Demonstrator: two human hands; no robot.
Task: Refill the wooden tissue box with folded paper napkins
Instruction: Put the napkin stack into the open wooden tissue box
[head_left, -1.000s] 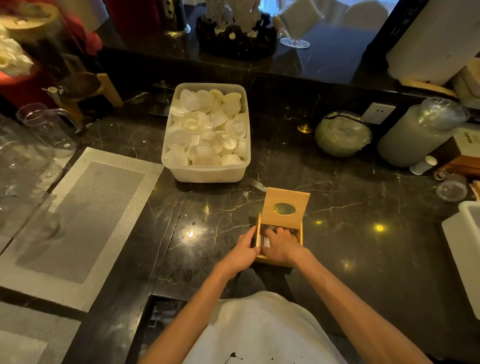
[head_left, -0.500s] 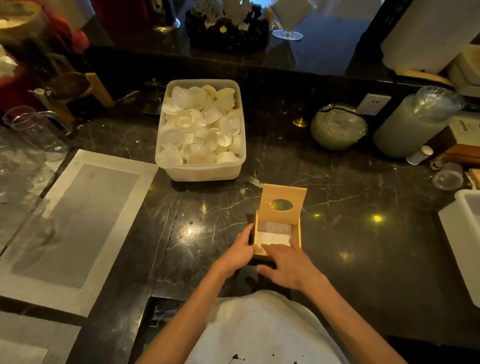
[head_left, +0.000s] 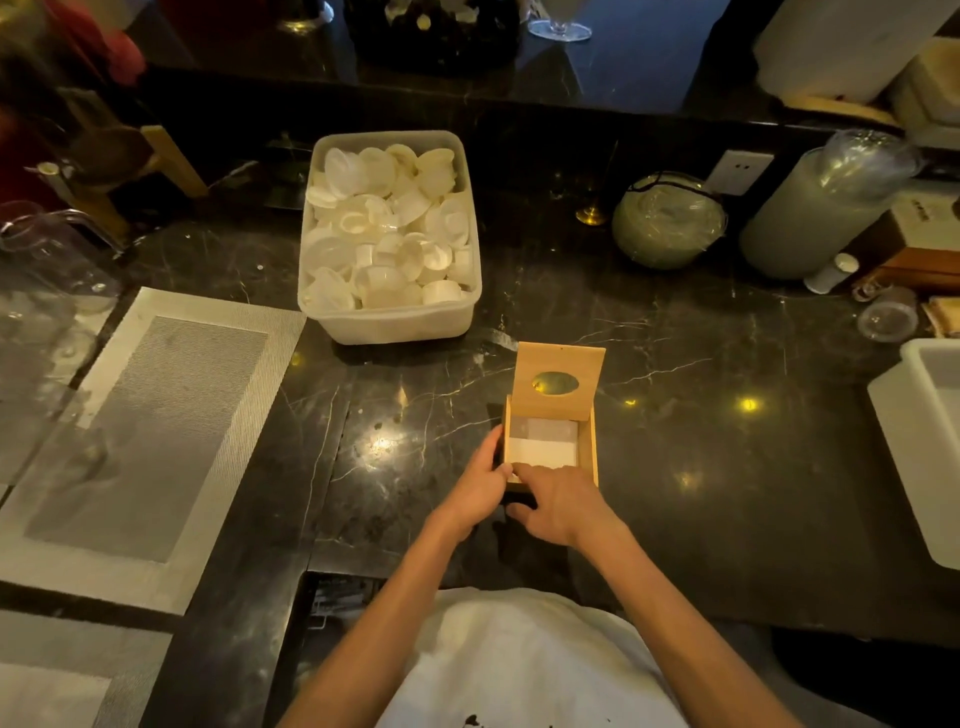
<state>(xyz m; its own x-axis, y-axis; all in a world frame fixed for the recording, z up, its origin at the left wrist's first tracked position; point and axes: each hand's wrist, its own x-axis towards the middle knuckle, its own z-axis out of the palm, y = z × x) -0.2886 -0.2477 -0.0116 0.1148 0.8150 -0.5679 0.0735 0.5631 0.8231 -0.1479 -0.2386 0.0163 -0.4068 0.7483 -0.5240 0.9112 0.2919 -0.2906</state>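
Napkins (head_left: 543, 451) lie flat inside the box (head_left: 550, 441), which sits on the table (head_left: 727, 467) just ahead of me, at twelve o'clock from both hands. Its lid (head_left: 560, 382) stands hinged up at the far side, oval slot facing me, so the opening is clear from above.

I have my left hand (head_left: 480, 488) wrapped on the box's left wall, at nine o'clock of it, fingers curled against the wood and steadying it. My right hand (head_left: 558, 506) rests at the near rim, six o'clock of the box, fingers loosely bent and half closed; I cannot tell whether they pinch a napkin edge or just touch the rim. Nothing else is in that hand.

The white stack runs left to right across the box, and it lies just beyond my right fingertips. I judge the right hand is the nearer one for pressing the stack down or swinging the lid shut, while the left holds the box.

A tub (head_left: 389, 322) of white pieces stands well apart at eleven o'clock.
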